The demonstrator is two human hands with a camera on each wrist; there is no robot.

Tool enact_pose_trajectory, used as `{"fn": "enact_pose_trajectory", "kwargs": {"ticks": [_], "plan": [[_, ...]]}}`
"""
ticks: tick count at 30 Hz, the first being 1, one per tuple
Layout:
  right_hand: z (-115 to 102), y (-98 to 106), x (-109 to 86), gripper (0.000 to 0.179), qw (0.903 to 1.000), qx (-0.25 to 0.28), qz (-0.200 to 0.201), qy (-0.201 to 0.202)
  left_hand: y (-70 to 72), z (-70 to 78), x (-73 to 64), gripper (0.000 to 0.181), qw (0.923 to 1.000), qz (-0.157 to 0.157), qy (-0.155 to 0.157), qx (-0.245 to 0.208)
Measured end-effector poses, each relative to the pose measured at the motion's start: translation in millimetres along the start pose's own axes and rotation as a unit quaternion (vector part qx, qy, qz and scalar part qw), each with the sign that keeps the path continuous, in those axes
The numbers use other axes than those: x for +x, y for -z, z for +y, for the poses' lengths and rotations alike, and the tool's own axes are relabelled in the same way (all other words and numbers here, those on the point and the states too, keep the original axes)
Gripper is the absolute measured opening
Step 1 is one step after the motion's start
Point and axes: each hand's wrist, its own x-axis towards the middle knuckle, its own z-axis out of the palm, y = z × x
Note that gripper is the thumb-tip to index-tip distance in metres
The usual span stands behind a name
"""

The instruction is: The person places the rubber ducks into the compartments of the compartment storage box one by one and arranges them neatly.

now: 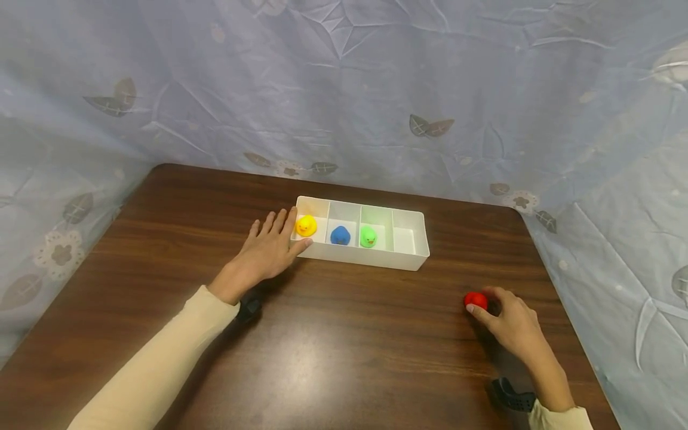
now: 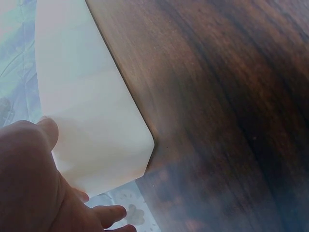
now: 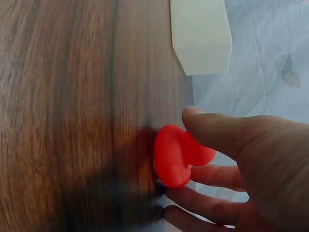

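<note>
A white tray [image 1: 371,255] with divided compartments stands toward the back of the table. My left hand [image 1: 267,246] rests at its left end, fingers stretched along the end wall and thumb on the front rim; the left wrist view shows the thumb by the tray's wall [image 2: 91,111]. Inside, from the left, sit a yellow rubber duck [image 1: 306,226], a blue duck [image 1: 340,236] and a green duck [image 1: 368,237]; the rightmost compartment [image 1: 404,240] is bare. To the right, my right hand [image 1: 513,319] holds a red rubber duck [image 3: 173,157] between thumb and fingers, close by the tabletop.
The brown wooden table [image 1: 344,346] has its right edge just beyond the right hand. A patterned grey-blue cloth [image 1: 344,107] hangs behind and along both sides. Black wrist straps [image 1: 513,395] sit under the wrists.
</note>
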Motion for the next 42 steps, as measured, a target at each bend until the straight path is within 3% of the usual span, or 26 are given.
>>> {"fn": "enact_pose_trajectory", "kwargs": {"ticks": [24,35,42], "plan": [[2,6,-1.3,0.070,0.9994,0.026,-0.011,-0.018,-0.2,1.2,-1.4,0.089,1.0000,-0.002,0.000,-0.007],[-1,18,-1.0,0.059,0.9995,0.031,0.001,0.000,-1.0,0.4,-0.8,0.088,0.9999,-0.005,0.000,-0.011],[-7,26,6.0,0.051,0.9989,0.021,0.032,0.026,1.8,2.8,-3.0,0.089,0.9999,-0.004,0.002,-0.013]]}}
